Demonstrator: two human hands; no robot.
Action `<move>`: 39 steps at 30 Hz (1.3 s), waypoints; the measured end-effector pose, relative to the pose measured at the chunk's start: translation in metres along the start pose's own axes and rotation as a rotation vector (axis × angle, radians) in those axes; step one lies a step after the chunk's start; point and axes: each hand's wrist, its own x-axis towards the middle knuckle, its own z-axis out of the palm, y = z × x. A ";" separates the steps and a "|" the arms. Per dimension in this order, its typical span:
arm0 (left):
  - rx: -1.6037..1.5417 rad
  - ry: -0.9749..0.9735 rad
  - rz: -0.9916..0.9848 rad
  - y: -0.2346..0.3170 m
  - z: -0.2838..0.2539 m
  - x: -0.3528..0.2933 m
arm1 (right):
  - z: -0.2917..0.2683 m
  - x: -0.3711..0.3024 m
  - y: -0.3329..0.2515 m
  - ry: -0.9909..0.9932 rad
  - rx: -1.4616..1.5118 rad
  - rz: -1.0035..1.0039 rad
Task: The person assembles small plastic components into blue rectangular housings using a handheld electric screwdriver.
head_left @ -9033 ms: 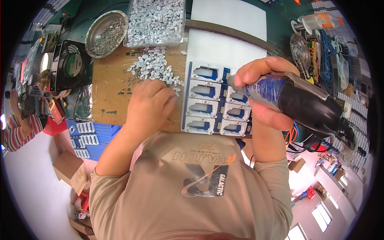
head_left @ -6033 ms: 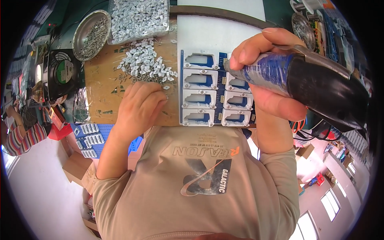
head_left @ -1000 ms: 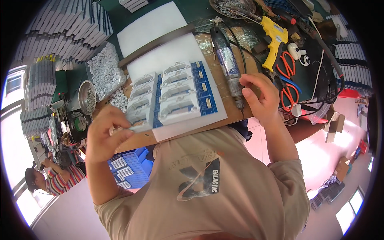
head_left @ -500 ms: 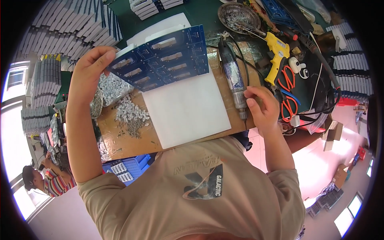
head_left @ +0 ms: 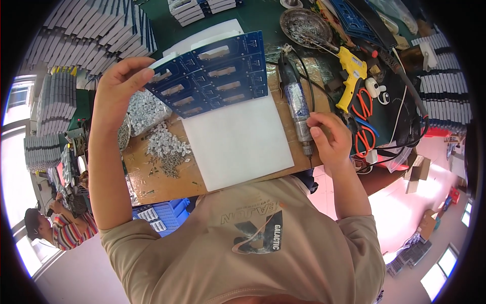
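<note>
My left hand [head_left: 124, 86] pinches a blue circuit board panel [head_left: 215, 71] at its upper left edge. The panel is tilted up, with rows of pale rectangular parts showing through its face. Its lower edge meets a white foam sheet [head_left: 238, 142] on the brown work board. To the right lies an electric screwdriver [head_left: 295, 99], its bit toward me. Beside its front end is my right hand [head_left: 331, 137], thumb and forefinger apart and curved. The fingertips are close to the screwdriver or just touching it, but do not wrap round it.
Small white plastic parts [head_left: 164, 139] and screws [head_left: 172, 164] lie left of the foam, by a filled clear bag [head_left: 144, 111]. At right are a yellow glue gun [head_left: 349, 76], orange-handled pliers [head_left: 363, 139] and a metal bowl [head_left: 304, 25]. Stacked panels [head_left: 96, 30] stand far left.
The blue panel, in my left hand, has shifted slightly right and its face shows a little more squarely. My right hand stays beside the screwdriver, almost unmoved.
</note>
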 end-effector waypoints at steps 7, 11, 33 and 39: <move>-0.010 0.019 0.000 0.002 0.004 -0.015 | 0.006 0.007 -0.005 -0.007 -0.014 -0.036; -0.030 -0.006 0.107 0.002 0.006 -0.035 | 0.009 0.013 -0.007 -0.007 -0.006 -0.030; -0.041 -0.026 -0.300 -0.032 0.046 -0.070 | -0.002 0.047 0.003 -0.011 0.470 0.574; 0.136 -0.122 -0.402 -0.045 0.065 -0.059 | 0.008 0.068 -0.030 -0.023 1.391 0.366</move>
